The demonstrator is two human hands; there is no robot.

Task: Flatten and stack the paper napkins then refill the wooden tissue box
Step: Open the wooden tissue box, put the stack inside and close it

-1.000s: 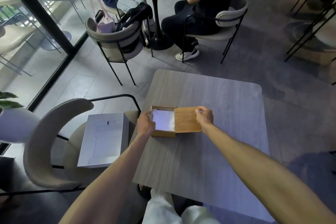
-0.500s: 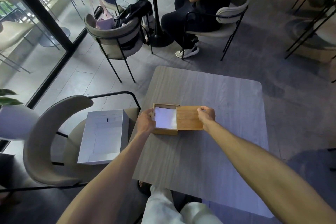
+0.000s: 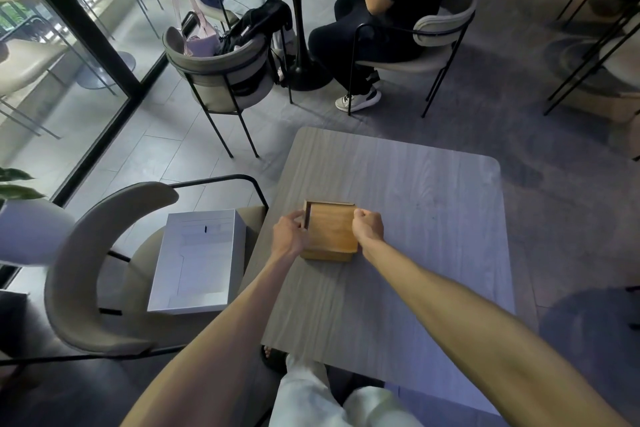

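Near the table's (image 3: 415, 184) left edge, left hand (image 3: 289, 236) grips the square wooden tissue box's (image 3: 325, 255) left wall. Right hand (image 3: 369, 227) grips its flat wooden lid (image 3: 332, 225), with an open slit on the left.

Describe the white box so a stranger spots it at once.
Left of the grey table stands a chair with a curved beige backrest. The white box lies flat on its seat; unlike the wooden tissue box on the table, it is white and untouched.
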